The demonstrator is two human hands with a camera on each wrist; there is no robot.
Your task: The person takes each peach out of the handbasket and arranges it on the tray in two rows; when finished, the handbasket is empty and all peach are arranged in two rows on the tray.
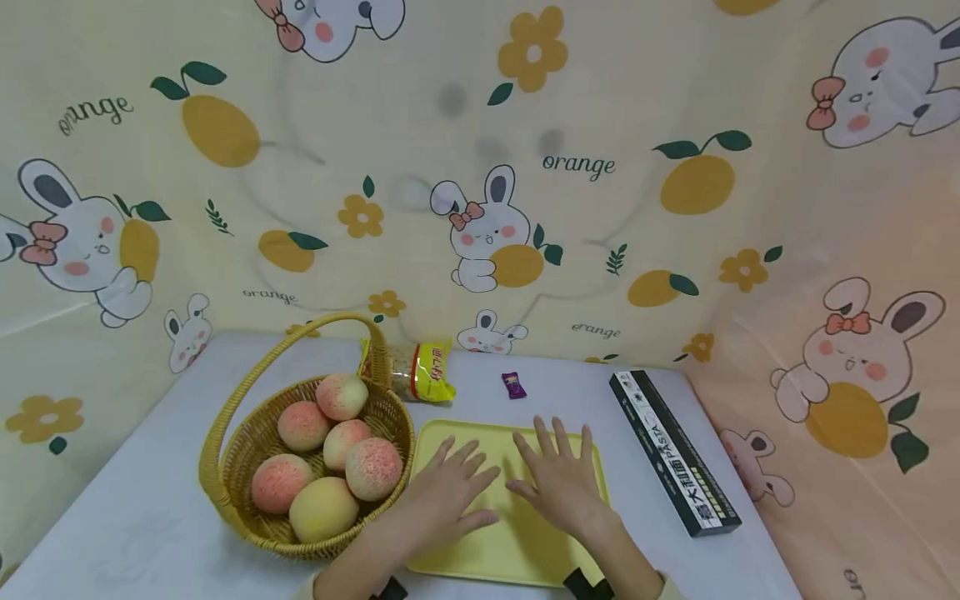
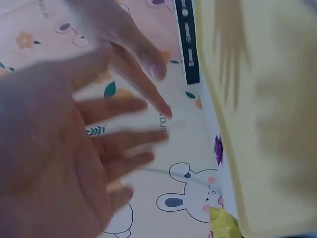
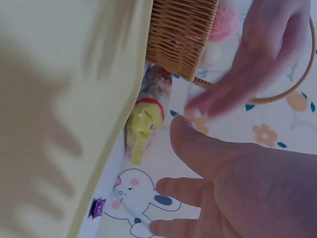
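Both hands hover over a yellow rectangular tray on the white table, palms down and holding nothing. The left hand has its fingers spread above the tray's left half, close to the wicker basket's right side. Over the right half, the right hand spreads its fingers toward the far rim. In the left wrist view the left hand shows straight fingers, slightly blurred. The right wrist view has the right hand with thumb and fingers apart, and its shadow falls on the tray.
Left of the tray stands a wicker basket with a tall handle, holding several peaches. A yellow-ended food packet and a small purple-wrapped candy lie behind the tray. A long black pasta box lies to the right.
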